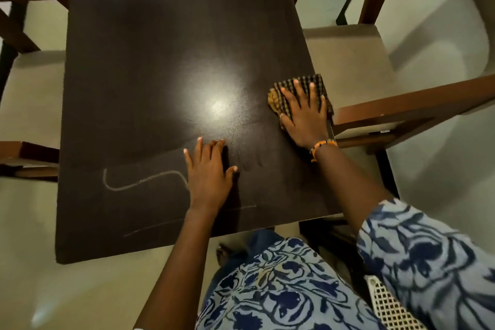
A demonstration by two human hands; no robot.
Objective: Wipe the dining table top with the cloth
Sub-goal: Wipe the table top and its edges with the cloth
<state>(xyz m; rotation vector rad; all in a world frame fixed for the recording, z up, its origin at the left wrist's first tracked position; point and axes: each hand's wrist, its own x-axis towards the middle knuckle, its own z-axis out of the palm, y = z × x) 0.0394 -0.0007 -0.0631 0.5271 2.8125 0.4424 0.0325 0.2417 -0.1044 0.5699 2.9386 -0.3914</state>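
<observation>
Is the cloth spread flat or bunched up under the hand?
Mostly flat: the cloth lies pressed under the right hand; its left edge is bunched.

Right hand [304, 115] presses checked cloth [300, 88] at table [150, 61] edge.

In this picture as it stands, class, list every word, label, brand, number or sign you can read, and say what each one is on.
None: no readable text appears anywhere.
The pale curved line on the dining table top is a loose scribble, not a letter or number.
The cloth under the right hand bears only a check pattern.
The sleeve has a blue floral print, no words.
The left hand rests flat on the table.
</observation>
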